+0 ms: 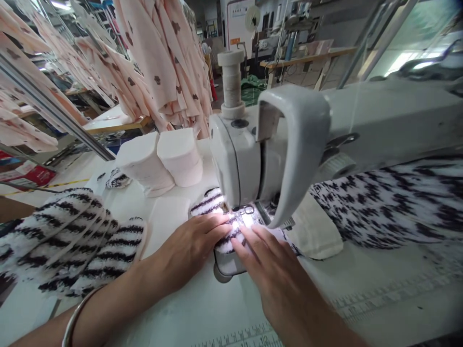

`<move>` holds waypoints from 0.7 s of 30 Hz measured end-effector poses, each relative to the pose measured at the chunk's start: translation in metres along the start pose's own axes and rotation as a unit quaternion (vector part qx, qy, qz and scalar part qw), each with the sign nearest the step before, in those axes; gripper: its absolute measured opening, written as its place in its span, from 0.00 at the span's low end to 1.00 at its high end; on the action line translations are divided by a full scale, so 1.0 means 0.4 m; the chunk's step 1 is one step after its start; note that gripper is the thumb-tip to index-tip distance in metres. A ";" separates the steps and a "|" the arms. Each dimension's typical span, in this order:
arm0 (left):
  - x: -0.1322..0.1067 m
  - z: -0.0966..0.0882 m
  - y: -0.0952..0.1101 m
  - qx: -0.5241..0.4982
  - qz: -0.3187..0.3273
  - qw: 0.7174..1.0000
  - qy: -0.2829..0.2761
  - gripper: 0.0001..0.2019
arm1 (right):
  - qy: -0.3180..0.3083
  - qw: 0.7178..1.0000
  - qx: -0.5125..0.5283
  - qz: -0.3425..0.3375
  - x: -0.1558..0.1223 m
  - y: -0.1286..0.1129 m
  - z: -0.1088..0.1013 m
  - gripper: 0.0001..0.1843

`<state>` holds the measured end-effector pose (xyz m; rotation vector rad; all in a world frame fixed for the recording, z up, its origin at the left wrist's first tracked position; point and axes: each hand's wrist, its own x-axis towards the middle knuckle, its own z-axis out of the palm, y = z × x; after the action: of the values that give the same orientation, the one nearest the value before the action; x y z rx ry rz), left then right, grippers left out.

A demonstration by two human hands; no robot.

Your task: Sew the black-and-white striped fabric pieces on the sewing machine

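A small striped piece of fluffy black-and-white fabric (207,206) lies under the lit needle area of the white sewing machine (226,159). My left hand (195,246) rests on its left side with the fingers stretched forward, close together and flat. Fingers spread, my right hand (269,260) presses down on the fabric's near right part, just in front of the presser foot. Both sets of fingertips are close to the needle area and touch the cloth. The needle tip and part of the fabric are hidden by the machine head and my fingers.
Left of my hands lies a pile of striped fluffy pieces (90,241). Behind it stand two stacks of cream fabric pieces (181,154). A cream piece (318,231) and spotted fluffy fabric (383,207) lie to the right. Pink garments (162,62) hang behind.
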<state>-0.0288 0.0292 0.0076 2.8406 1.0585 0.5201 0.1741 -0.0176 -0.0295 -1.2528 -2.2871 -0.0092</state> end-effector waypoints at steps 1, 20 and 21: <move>0.000 0.004 0.001 0.007 -0.002 1.000 0.006 0.12 | -0.014 1.000 0.010 0.001 0.004 0.006 -0.006 0.29; 0.028 -0.037 -0.018 -0.033 0.028 0.997 -0.068 0.09 | 0.036 0.996 -0.076 0.009 0.004 -0.052 -0.007 0.30; 0.027 -0.038 -0.024 -0.039 0.029 0.997 -0.068 0.10 | 0.031 0.997 -0.076 0.011 0.001 -0.061 -0.003 0.29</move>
<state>-0.0323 0.0425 0.0232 2.7993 0.9149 0.3584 0.1552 -0.0317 -0.0224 -1.3330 -2.2537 -0.2149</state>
